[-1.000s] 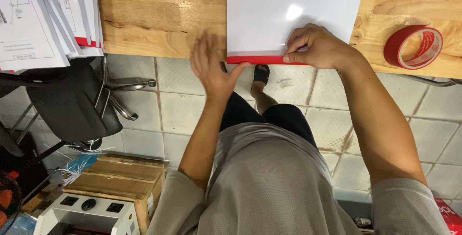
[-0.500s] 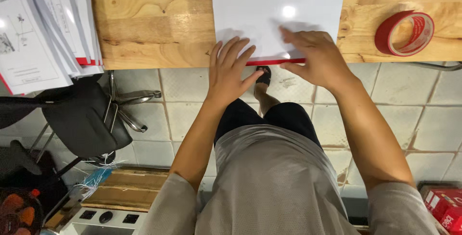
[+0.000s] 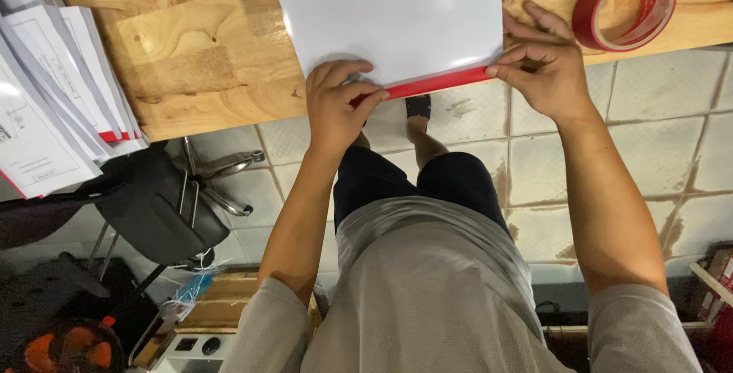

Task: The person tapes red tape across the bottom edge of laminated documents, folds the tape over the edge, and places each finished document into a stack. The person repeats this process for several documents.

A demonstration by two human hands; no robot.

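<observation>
A: Where is the white sheet (image 3: 397,14) now?

B: It is laid flat on the wooden surface (image 3: 206,60), with its near edge at the border of the surface. A red strip (image 3: 435,83) is seen along that near edge, a little over the border.

A: And how is it held?

B: The left hand (image 3: 334,106) is closed on the left end of the strip, thumb under and fingers on top of the sheet. The right hand (image 3: 546,67) is closed on the right end, where the strip is pinched between thumb and fingertips. Nothing else is held.

A: What could go wrong from here?

B: In my judgement, the strip could be stuck crooked if one end is pressed before the other, because the sheet is already turned at an angle to the border. A wrinkle or a bubble could be made if the middle is not smoothed. The sheet could also be slid off the surface, since the edge is so near the floor (image 3: 649,113) side.

A: Is anything near in the way?

B: A red tape roll (image 3: 624,8) is lying just beside the right hand, and a paper stack (image 3: 53,98) is kept well apart on the left.
</observation>
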